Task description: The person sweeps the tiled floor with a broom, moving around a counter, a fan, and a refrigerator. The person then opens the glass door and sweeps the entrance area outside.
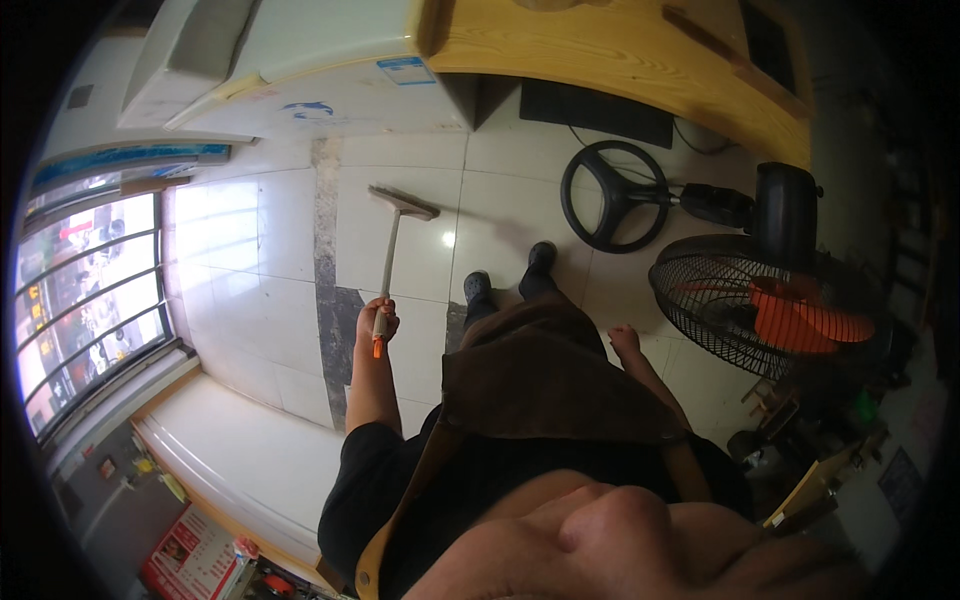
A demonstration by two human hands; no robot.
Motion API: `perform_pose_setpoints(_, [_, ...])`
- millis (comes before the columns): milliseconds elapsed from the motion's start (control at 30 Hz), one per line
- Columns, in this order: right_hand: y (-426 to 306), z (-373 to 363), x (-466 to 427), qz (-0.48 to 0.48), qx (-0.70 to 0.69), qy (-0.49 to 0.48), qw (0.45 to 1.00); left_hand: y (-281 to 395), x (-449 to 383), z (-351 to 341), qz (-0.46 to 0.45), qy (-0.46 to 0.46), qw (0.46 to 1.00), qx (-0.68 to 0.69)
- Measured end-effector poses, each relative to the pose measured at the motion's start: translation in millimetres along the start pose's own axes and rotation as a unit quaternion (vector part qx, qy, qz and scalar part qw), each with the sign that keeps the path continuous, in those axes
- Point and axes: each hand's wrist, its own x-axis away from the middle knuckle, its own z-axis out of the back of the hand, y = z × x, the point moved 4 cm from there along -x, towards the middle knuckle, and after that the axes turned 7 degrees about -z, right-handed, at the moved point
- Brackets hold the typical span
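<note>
My left hand (380, 321) is wrapped around the grip of a beige floor squeegee or brush (390, 259) with a slim pole. An orange end piece sticks out below my fist. The wide flat head (405, 202) of the tool is over the pale floor tiles, forward and left of my feet; whether it touches them I cannot tell. My right hand (624, 340) hangs beside my right thigh with its fingers curled in, and nothing shows in it. A dark brown apron (547, 382) covers my front.
A black pedestal fan (757, 307) with orange blades stands at my right, its round base (615, 196) on the tiles. Ahead are a white chest freezer (337, 97) and a wooden counter (555, 45). A barred window (90, 277) and a white-topped bench (232, 442) lie left.
</note>
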Motion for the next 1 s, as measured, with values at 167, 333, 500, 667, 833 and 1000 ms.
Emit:
perform_pose_setpoints(167, [-26,-26,16,0.042,-0.052,-0.011,0.998,-24,38,-44,0.096,-0.062,0.993,0.005])
perform_pose_setpoints(333, [-23,-31,14,0.092,-0.047,0.000,0.995,-55,-1,-116,0.041,-0.203,0.977,-0.061])
perform_pose_setpoints(500, [34,-33,5,0.040,-0.077,0.029,0.996,-77,-111,-223,0.080,-0.315,0.945,0.034])
perform_pose_setpoints(667, [83,-43,6,0.043,0.058,-0.071,0.995,-84,-195,-304,0.000,-0.263,0.963,-0.066])
perform_pose_setpoints(833, [77,-38,5,0.057,0.029,-0.080,0.995,-71,-251,-334,0.009,-0.138,0.956,-0.258])
perform_pose_setpoints(1000, [34,-36,-9,-0.032,-0.148,-0.037,0.988,-46,-283,-323,-0.067,0.060,0.307,-0.947])
